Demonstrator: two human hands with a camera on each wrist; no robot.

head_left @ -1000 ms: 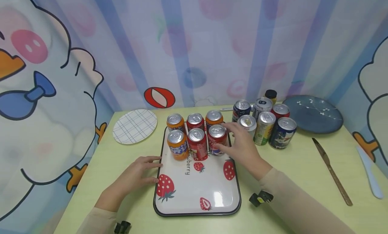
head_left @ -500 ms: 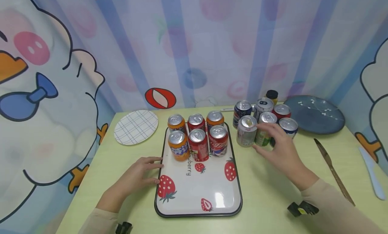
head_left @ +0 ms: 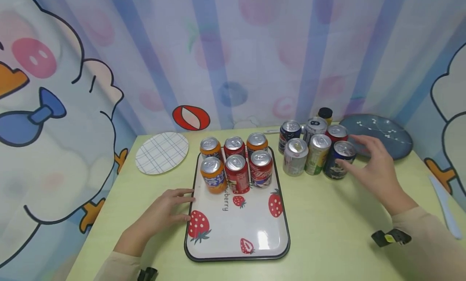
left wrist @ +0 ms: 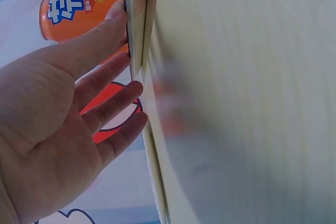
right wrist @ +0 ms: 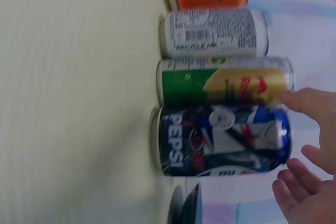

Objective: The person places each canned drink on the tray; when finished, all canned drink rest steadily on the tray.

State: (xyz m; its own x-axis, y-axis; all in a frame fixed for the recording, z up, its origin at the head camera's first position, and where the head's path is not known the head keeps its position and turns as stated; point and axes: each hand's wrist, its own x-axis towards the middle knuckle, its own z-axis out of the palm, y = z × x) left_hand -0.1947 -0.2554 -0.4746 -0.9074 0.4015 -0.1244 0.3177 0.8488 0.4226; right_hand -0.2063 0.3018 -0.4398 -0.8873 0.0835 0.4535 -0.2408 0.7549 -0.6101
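My left hand [head_left: 160, 212] rests its fingertips at the left edge of a white strawberry-print tray [head_left: 218, 232], fingers nearly straight. On the tray's far half stand several orange and red soda cans in two rows, among them an orange can [head_left: 213, 178] and a red can [head_left: 238, 178]. Around the upper part of a dark blue Pepsi can [right wrist: 226, 142] my right hand [head_left: 378, 172] is spread. Its thumb is before the can and its fingers are beyond the right side, with gaps showing. Beside that stand a green-and-gold can [head_left: 318, 155] and a silver can [head_left: 295, 157].
Behind the front cans stand a dark can [head_left: 290, 131], another silver can [head_left: 315, 125], a red can [head_left: 336, 131] and a black-capped bottle [head_left: 325, 113]. A dark blue plate [head_left: 386, 131] lies right, a checked plate [head_left: 162, 152] left. A pale blue knife [head_left: 445, 208] is far right.
My right hand has left the red can on the tray and moved right, past the silver can, to the Pepsi can. The left hand has stayed at the tray edge.
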